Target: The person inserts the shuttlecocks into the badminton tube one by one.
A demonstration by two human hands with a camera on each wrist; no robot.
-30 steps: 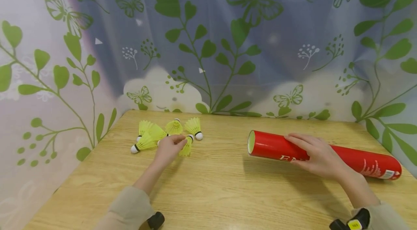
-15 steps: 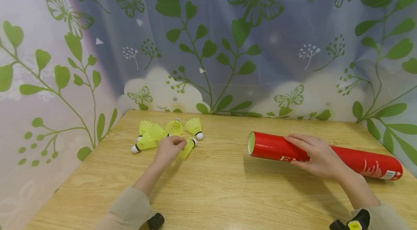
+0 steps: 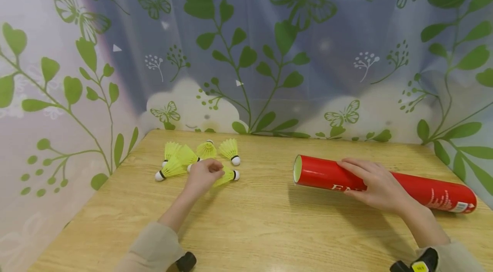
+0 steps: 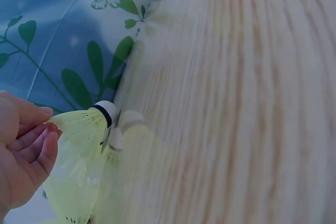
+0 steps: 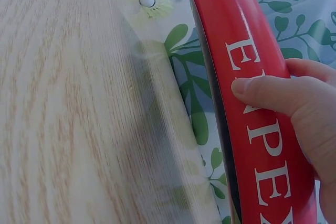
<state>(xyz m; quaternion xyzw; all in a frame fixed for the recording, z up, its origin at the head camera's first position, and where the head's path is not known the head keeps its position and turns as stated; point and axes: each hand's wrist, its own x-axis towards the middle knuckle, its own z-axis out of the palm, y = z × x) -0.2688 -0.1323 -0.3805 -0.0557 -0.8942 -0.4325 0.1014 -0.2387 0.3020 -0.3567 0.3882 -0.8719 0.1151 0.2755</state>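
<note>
Several yellow shuttlecocks (image 3: 185,158) with white cork tips lie in a cluster at the back left of the wooden table (image 3: 262,220). My left hand (image 3: 203,176) pinches the skirt of one yellow shuttlecock (image 3: 227,176) (image 4: 84,124), its cork pointing right. A long red tube (image 3: 385,183) (image 5: 252,103) lies on its side at the right, open end facing left. My right hand (image 3: 375,184) (image 5: 294,108) grips it near that open end, thumb on the side.
A curtain (image 3: 246,49) printed with green leaves and butterflies hangs close behind and around the table on the left, back and right. Bare wood stretches between the shuttlecocks and the tube and toward the near edge.
My left hand has turned the pinched shuttlecock so its cork swung from the far side to the right and slightly nearer. The right hand and the tube stay put.
</note>
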